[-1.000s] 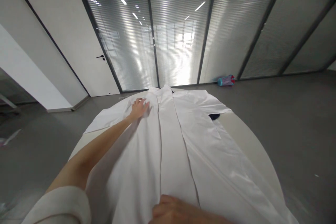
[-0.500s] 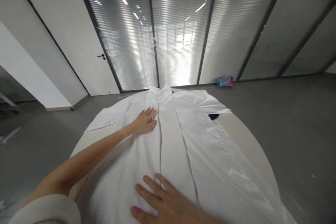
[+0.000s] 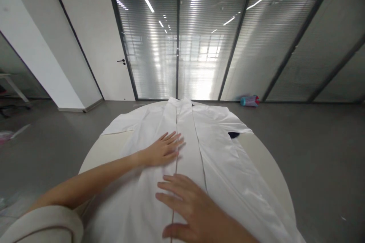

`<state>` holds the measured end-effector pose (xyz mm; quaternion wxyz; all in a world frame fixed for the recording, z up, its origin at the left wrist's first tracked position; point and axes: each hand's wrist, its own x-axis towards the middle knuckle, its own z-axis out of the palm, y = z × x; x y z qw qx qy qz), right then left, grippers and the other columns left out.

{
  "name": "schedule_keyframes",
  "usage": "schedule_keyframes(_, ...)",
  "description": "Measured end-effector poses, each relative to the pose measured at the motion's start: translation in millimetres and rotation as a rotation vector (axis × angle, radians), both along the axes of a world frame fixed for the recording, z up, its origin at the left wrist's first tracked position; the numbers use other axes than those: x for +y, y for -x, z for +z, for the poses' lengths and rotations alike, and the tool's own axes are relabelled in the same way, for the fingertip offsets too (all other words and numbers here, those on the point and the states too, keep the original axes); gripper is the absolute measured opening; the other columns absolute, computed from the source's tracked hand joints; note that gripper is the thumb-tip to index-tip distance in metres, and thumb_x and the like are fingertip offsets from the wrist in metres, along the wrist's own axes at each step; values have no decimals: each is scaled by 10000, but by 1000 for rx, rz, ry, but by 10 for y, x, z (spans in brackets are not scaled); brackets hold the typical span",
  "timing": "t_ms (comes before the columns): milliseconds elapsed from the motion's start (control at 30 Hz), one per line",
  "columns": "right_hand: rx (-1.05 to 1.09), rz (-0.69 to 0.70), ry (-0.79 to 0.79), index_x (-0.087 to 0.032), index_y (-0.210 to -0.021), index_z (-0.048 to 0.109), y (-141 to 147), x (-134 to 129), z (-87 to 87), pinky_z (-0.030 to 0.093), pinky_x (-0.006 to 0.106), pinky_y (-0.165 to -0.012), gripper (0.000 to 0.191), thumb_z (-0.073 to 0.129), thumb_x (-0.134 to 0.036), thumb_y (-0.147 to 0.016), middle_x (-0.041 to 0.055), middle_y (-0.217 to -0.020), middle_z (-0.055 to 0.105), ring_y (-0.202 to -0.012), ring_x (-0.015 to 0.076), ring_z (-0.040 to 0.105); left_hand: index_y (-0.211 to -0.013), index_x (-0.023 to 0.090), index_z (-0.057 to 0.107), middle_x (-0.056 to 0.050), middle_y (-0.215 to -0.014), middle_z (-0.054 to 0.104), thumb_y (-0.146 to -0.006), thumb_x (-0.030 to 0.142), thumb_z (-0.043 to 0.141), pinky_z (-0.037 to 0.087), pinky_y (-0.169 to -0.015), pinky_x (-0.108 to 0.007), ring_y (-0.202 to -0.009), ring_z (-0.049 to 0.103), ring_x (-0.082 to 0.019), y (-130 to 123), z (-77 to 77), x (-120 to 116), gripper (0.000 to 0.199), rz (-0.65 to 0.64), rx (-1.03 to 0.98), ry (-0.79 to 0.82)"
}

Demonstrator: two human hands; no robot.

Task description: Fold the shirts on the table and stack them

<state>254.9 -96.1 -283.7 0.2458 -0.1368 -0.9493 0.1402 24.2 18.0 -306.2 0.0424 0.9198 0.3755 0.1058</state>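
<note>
A white short-sleeved garment (image 3: pixel 228 174), like a long shirt or coat, lies spread front up over a round table (image 3: pixel 269 152). Its collar points to the far edge, and a front placket runs down the middle. My left hand (image 3: pixel 165 149) rests palm down on the upper front, fingers spread across the placket's left edge. Nearer to me, my right hand (image 3: pixel 189 205) is over the lower front with its fingers apart; whether it touches the cloth I cannot tell. Neither hand grips anything. A small dark patch (image 3: pixel 234 135) shows under the right sleeve.
Beyond the table stands a glass partition with blinds (image 3: pixel 205 45), beside a white door (image 3: pixel 94 38). On the grey floor (image 3: pixel 322 159) by the glass lies a blue and red object (image 3: pixel 249 101). A white pillar (image 3: pixel 54 45) rises at the left.
My left hand has slid down the front and a little to the right, onto the placket edge. My right hand has moved slightly up and right. The view has tilted up.
</note>
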Motion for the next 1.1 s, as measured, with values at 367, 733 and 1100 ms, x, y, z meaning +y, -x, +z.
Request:
schedule_keyframes(367,230,-218,119,-229,-1242,646,-24,250,43,502,440,-1035,281,496,-301,-1016,109,-1300,650,-1232,223,589,-1573,303,298,-82,-1649,207,-894,617,585,40,-1237,-587,-1515,197,-349,-133,82,-1367,801,-389,-36,56)
schedule_keyframes(733,-89,-254,-171,-264,-1183,680,-584,-13,41,516,490,-991,374,481,-52,-947,87,-1265,662,-1188,233,606,-1549,377,323,14,-1593,365,-891,60,459,261,-1225,-475,-1483,321,-239,631,276,-1625,742,-253,0,28)
schedule_keyframes(1100,-273,-227,-83,-302,-1351,610,-772,-625,52,467,479,-1073,488,601,-168,-882,86,-1454,545,-1324,262,517,-1522,278,402,-67,-1541,445,-944,312,589,324,-1204,-461,-1431,415,-272,657,174,-2137,608,-407,-30,53)
